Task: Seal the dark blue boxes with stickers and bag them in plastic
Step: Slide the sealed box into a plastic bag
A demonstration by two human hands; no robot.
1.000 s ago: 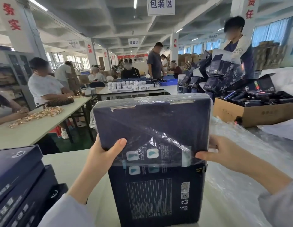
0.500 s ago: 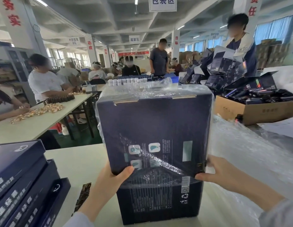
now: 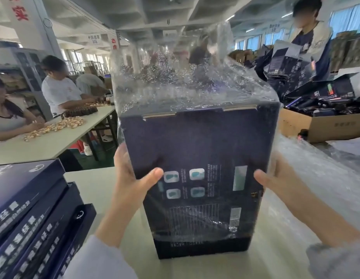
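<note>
A dark blue box (image 3: 195, 158) is standing upright on the pale counter (image 3: 94, 190), right in front of the person and between the 2 hands. A clear plastic bag (image 3: 175, 73) is covering it from the top down to just above its base, leaving a narrow dark strip bare at the bottom. The loose end of the bag is rising crumpled above the lid.

The left hand (image 3: 130, 178) is holding the box's left edge, its grip wrapping the corner with the thumb pressing on the front face beside 4 small icons. The right hand (image 3: 276, 182) is holding the right edge the same way, thumb on the front and fingers going round the side. Both grips are pressing on the plastic over the box.

A stack of flat blue boxes (image 3: 30, 208) is lying at the left. Crumpled plastic sheeting (image 3: 316, 178) is lying at the right, near a brown carton (image 3: 320, 125) of dark items.
</note>
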